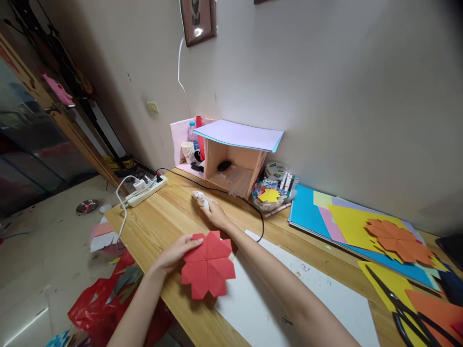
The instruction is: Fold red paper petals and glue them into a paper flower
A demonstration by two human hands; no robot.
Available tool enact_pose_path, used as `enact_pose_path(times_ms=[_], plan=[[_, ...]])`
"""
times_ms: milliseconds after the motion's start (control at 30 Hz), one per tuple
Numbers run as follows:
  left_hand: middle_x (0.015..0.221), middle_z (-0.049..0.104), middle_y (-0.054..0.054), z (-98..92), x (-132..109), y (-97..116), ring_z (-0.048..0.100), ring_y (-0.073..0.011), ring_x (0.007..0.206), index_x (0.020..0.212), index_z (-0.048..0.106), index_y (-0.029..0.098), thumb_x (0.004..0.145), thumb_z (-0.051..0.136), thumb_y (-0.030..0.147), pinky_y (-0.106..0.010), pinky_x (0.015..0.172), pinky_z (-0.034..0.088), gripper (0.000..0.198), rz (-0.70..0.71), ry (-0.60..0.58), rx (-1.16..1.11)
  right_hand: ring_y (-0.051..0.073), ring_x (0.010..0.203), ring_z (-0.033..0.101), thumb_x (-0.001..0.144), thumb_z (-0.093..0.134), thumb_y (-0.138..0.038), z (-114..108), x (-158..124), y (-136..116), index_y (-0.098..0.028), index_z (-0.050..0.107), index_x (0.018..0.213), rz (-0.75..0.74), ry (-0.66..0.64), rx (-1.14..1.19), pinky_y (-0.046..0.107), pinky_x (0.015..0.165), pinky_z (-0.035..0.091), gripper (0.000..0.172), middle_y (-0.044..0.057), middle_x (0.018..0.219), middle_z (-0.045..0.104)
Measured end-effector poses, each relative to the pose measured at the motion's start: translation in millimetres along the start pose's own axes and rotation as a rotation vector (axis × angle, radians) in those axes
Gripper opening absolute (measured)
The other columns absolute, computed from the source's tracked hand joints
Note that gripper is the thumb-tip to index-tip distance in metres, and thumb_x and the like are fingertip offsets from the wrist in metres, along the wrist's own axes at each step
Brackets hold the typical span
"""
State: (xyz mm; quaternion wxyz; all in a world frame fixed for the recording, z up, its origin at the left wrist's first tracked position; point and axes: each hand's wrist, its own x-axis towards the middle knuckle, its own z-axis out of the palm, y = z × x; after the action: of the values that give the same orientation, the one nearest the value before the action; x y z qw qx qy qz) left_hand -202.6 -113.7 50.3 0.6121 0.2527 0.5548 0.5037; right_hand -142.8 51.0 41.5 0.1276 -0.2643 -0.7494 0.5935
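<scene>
A red paper flower (208, 267) with notched petals and fold lines is pinched at its upper left by my left hand (178, 251), above the table's front edge. Farther back, my right hand (215, 213) is closed around a white glue gun (201, 198) over the bare wood. My right forearm reaches across a white sheet (321, 284) with small coloured marks. The glue gun's tip points to the left; whether it touches the table is hard to tell.
A power strip (147, 192) sits at the table's left end. Behind are a wooden box (231, 161) and a tub of markers (269, 197). Coloured paper (311, 212), an orange flower (398, 238) and black scissors (405, 308) lie right. A red bag (97, 303) is below.
</scene>
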Motion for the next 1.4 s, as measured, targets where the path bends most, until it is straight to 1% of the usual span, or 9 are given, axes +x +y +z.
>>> enact_pose_path(times_ms=[100, 200, 300, 400, 467, 633, 800, 1000, 1400], plan=[[0.083, 0.067, -0.009, 16.3, 12, -3, 0.06, -0.0163, 0.072, 0.086, 0.064, 0.014, 0.07, 0.063, 0.037, -0.023, 0.063, 0.043, 0.028, 0.044, -0.02, -0.044, 0.02, 0.102, 0.038, 0.069, 0.06, -0.027, -1, 2, 4, -0.022, 0.049, 0.074, -0.095, 0.096, -0.001, 0.027, 0.086, 0.03, 0.013, 0.0, 0.092, 0.054], [0.084, 0.067, -0.009, 29.2, 27, -1, 0.06, -0.0152, 0.071, 0.088, 0.063, 0.014, 0.07, 0.063, 0.037, -0.022, 0.064, 0.043, 0.029, 0.1, 0.007, -0.105, 0.022, 0.098, 0.043, 0.059, 0.07, -0.029, -23, -17, 17, -0.024, 0.055, 0.076, -0.138, 0.13, 0.059, 0.029, 0.085, 0.033, 0.023, 0.0, 0.091, 0.057], [0.087, 0.067, -0.009, 49.6, 47, 1, 0.061, -0.0163, 0.075, 0.089, 0.062, 0.013, 0.068, 0.064, 0.038, -0.023, 0.067, 0.044, 0.032, 0.184, 0.059, -0.162, 0.023, 0.094, 0.049, 0.064, 0.063, -0.04, -59, -63, 38, -0.023, 0.057, 0.075, -0.116, 0.186, 0.152, 0.031, 0.08, 0.038, 0.021, 0.002, 0.089, 0.06], [0.089, 0.067, -0.009, 83.3, 71, -3, 0.062, -0.0177, 0.079, 0.09, 0.062, 0.013, 0.065, 0.066, 0.04, -0.025, 0.07, 0.046, 0.037, 0.244, 0.145, -0.225, 0.021, 0.083, 0.056, 0.08, 0.031, -0.057, -94, -125, 61, -0.019, 0.057, 0.082, -0.044, 0.284, 0.246, 0.032, 0.071, 0.043, 0.046, 0.007, 0.086, 0.061], [0.09, 0.068, -0.009, 111.1, 89, -10, 0.062, -0.0185, 0.079, 0.09, 0.062, 0.014, 0.064, 0.066, 0.041, -0.027, 0.071, 0.047, 0.038, 0.239, 0.159, -0.252, 0.02, 0.082, 0.058, 0.081, 0.025, -0.059, -110, -164, 73, -0.017, 0.057, 0.088, -0.005, 0.322, 0.42, 0.031, 0.072, 0.044, 0.054, 0.008, 0.087, 0.062], [0.093, 0.067, -0.012, 179.4, 123, -29, 0.062, -0.0202, 0.08, 0.09, 0.063, 0.011, 0.06, 0.07, 0.039, -0.03, 0.073, 0.048, 0.042, 0.174, 0.033, -0.199, 0.02, 0.08, 0.061, 0.07, 0.061, -0.042, -135, -225, 94, -0.017, 0.06, 0.091, 0.008, 0.563, 0.602, 0.03, 0.072, 0.047, 0.033, 0.007, 0.089, 0.065], [0.099, 0.065, -0.013, 221.7, 124, -39, 0.063, -0.0214, 0.082, 0.096, 0.061, 0.011, 0.055, 0.075, 0.031, -0.03, 0.073, 0.049, 0.047, 0.144, -0.142, -0.147, 0.02, 0.079, 0.063, 0.068, 0.065, -0.036, -149, -249, 109, -0.016, 0.063, 0.086, -0.053, 0.792, 0.564, 0.031, 0.074, 0.048, 0.027, 0.006, 0.087, 0.068], [0.084, 0.068, -0.013, 232.1, 120, -48, 0.063, -0.0205, 0.069, 0.087, 0.063, 0.009, 0.053, 0.076, 0.033, -0.028, 0.059, 0.049, 0.044, 0.122, -0.094, 0.027, 0.022, 0.087, 0.062, 0.064, 0.068, -0.034, -147, -259, 118, -0.015, 0.062, 0.096, -0.069, 0.831, 0.565, 0.035, 0.08, 0.048, 0.038, 0.009, 0.098, 0.066], [0.092, 0.066, -0.013, 222.9, 126, -60, 0.062, -0.0188, 0.074, 0.089, 0.062, 0.01, 0.059, 0.072, 0.035, -0.028, 0.066, 0.048, 0.04, 0.193, -0.186, 0.038, 0.022, 0.09, 0.062, 0.066, 0.066, -0.032, -138, -258, 123, -0.015, 0.062, 0.093, -0.061, 0.875, 0.475, 0.033, 0.079, 0.049, 0.032, 0.009, 0.099, 0.066]])
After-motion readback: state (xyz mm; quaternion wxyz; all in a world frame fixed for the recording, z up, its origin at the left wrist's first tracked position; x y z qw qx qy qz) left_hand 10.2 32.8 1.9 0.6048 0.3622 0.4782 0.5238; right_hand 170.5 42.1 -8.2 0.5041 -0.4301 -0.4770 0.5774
